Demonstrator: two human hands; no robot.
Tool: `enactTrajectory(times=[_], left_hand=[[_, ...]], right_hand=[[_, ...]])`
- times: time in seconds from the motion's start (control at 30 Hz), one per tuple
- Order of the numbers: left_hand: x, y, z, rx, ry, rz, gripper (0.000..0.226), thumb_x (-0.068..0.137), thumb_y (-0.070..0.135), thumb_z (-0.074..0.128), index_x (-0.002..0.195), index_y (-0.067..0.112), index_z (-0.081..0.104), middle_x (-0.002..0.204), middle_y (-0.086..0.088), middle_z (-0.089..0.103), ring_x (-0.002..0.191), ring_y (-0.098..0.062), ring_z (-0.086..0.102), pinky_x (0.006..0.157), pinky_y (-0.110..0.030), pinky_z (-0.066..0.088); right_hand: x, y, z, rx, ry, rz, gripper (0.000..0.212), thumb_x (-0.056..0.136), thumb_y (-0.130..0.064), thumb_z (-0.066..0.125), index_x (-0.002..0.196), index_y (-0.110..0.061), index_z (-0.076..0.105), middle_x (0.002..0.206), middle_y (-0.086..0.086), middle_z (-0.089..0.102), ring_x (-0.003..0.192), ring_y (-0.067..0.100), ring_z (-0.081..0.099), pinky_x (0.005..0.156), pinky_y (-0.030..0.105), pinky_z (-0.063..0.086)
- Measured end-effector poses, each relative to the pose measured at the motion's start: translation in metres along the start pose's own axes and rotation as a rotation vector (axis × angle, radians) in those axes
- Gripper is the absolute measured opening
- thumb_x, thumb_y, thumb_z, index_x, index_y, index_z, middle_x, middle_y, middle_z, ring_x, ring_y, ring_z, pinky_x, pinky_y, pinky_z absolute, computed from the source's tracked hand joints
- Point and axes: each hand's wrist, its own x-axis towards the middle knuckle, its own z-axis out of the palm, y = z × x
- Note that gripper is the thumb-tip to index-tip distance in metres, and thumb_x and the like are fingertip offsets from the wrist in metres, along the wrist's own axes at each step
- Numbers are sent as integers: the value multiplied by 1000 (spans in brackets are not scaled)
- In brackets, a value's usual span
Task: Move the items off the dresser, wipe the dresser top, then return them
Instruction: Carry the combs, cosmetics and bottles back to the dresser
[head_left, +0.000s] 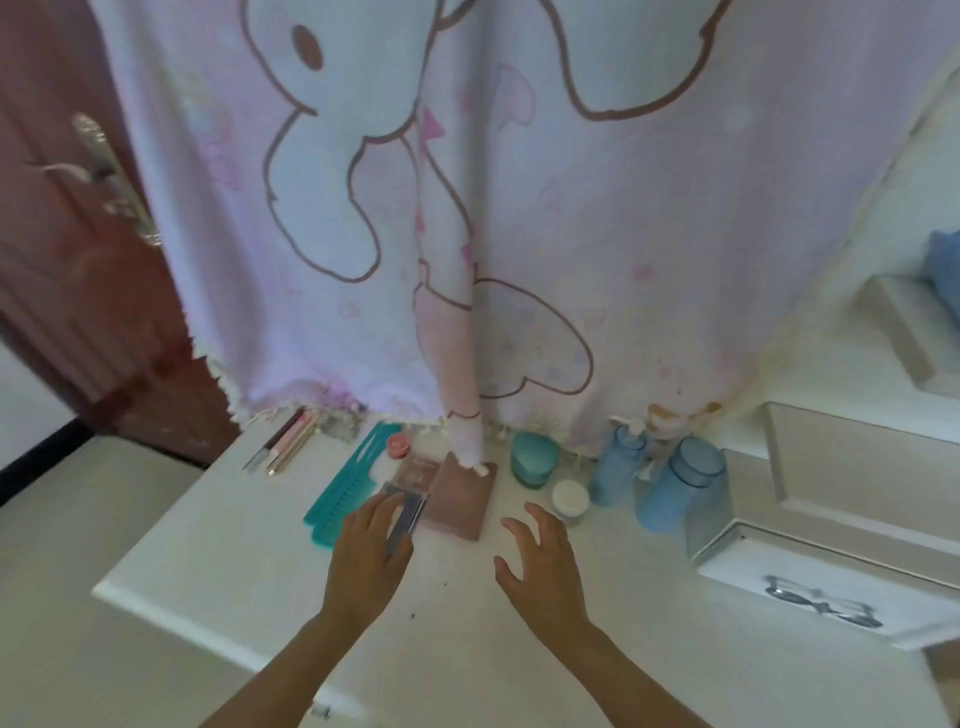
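I see everything on the white dresser top, along its back edge. Left to right: pencils, teal comb lying flat, small pink jar, clear case, pink box, teal jar, white jar, two upright blue bottles.

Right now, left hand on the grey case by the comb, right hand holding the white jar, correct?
No: the head view shows the right hand open, holding nothing, short of the white jar. Left hand on grey case stands.
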Motion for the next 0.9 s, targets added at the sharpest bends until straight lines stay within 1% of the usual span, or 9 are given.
enactTrajectory(times=[0.1, 0.17, 0.27, 0.4, 0.5, 0.6, 0.63, 0.73, 0.9], left_hand=[[-31, -21, -19, 37, 47, -89, 44, 84, 12, 63, 126, 6, 50, 128, -14, 52, 120, -34, 45, 90, -42, 47], [-46, -34, -38, 69, 78, -154, 45, 87, 15, 59, 130, 8, 46, 134, -12, 48, 123, -30, 42, 97, -39, 43], [-66, -57, -73, 74, 166, -212, 48, 89, 19, 56, 134, 11, 42, 140, -8, 43, 129, -27, 37, 104, -40, 37], [-101, -93, -130, 40, 288, -253, 48, 89, 16, 56, 134, 9, 43, 139, -10, 44, 127, -30, 36, 106, -41, 32], [-145, -127, -184, 39, 403, -295, 45, 89, 18, 55, 131, 7, 45, 134, -12, 48, 121, -34, 40, 101, -41, 34], [-203, -167, -244, 93, 508, -340, 47, 89, 19, 55, 133, 8, 43, 136, -12, 46, 123, -33, 39, 103, -40, 32], [-226, -180, -264, 111, 542, -368, 48, 89, 19, 55, 134, 9, 42, 137, -11, 45, 125, -31, 37, 104, -39, 31], [-290, -214, -317, 116, 652, -456, 49, 91, 22, 53, 137, 12, 38, 140, -8, 41, 130, -27, 32, 108, -38, 28], [-408, -264, -384, 134, 853, -672, 49, 91, 21, 53, 136, 12, 38, 140, -6, 42, 129, -25, 33, 107, -36, 29]], right_hand=[[-17, -25, 9, -14, -78, -108, 56, 53, -40, 80, 99, -28, 50, 102, 5, 66, 100, 17, 51, 66, 23, 55], [-21, -45, 10, -2, -124, -176, 65, 47, -40, 86, 99, -30, 49, 100, 3, 65, 98, 17, 55, 66, 21, 55], [-18, -82, 10, 18, -147, -235, 64, 46, -40, 87, 98, -29, 52, 101, 4, 66, 89, 20, 67, 65, 22, 55], [-15, -150, 12, 125, -176, -350, 62, 53, -32, 86, 105, -25, 52, 106, 9, 64, 94, 26, 65, 69, 27, 55], [-24, -219, 11, 122, -129, -479, 67, 48, -33, 88, 102, -28, 48, 103, 7, 65, 96, 24, 64, 66, 24, 55], [-48, -298, 12, 175, -132, -578, 58, 54, -35, 81, 102, -27, 48, 105, 8, 65, 102, 18, 46, 67, 28, 55], [-59, -325, 16, 180, -156, -614, 53, 56, -35, 75, 102, -26, 50, 104, 8, 65, 101, 18, 46, 66, 28, 55], [-91, -399, 27, 195, -256, -749, 44, 58, -37, 64, 99, -21, 61, 104, 10, 65, 97, 25, 64, 68, 30, 55], [-145, -533, 41, 206, -335, -1008, 45, 59, -46, 53, 98, -26, 61, 102, 6, 67, 90, 20, 68, 67, 24, 54]])
